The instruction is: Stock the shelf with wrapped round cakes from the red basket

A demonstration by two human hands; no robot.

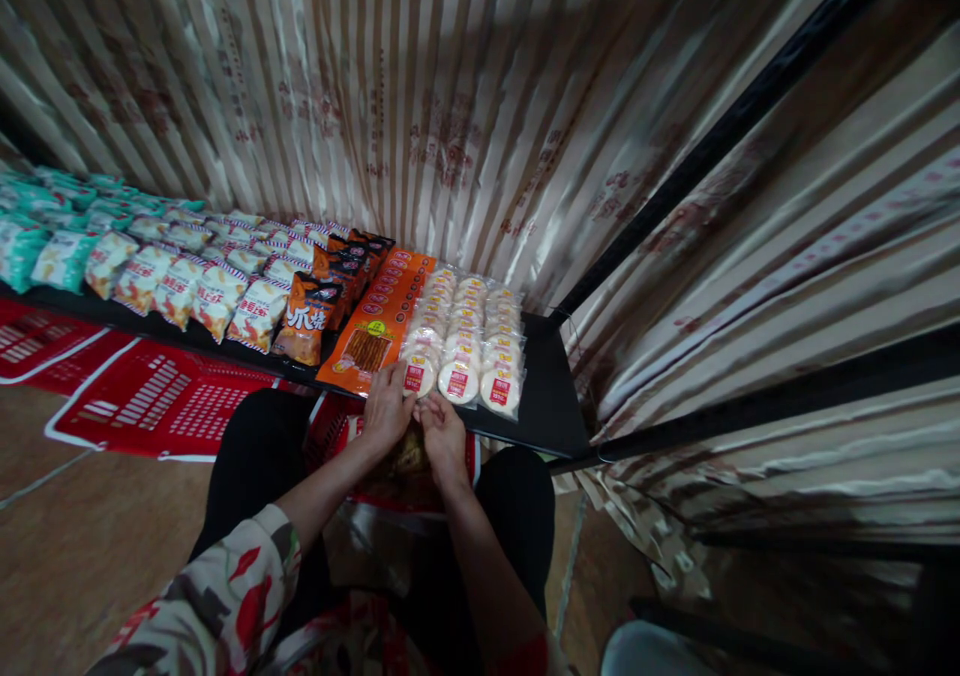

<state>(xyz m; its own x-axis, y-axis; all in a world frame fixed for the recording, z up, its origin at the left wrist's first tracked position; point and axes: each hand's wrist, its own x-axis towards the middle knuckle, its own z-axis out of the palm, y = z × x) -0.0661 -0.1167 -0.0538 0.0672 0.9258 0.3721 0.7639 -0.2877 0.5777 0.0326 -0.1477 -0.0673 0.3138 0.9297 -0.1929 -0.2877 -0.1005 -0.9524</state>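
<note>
Both hands meet at the shelf's front edge, at the nearest round white cracker packet (418,376) of the left row, clear-wrapped with a red label. My left hand (385,414) has its fingers closed at the packet's lower left edge. Against the bottom edge of the same packet, my right hand (442,438) pinches with its fingertips. Two more rows of cracker packets (459,380) lie overlapped to the right. Left of them is a flat orange snack bag (379,321), close to my left fingers. My hands partly cover the packet's lower edge.
A black shelf (551,386) carries upright orange-brown bags (303,318), white snack bags (219,298) and teal bags (64,256) to the left. Red baskets (150,396) stand below; another red basket (474,456) sits between my knees. A striped curtain (450,106) and black poles (720,136) bound the shelf.
</note>
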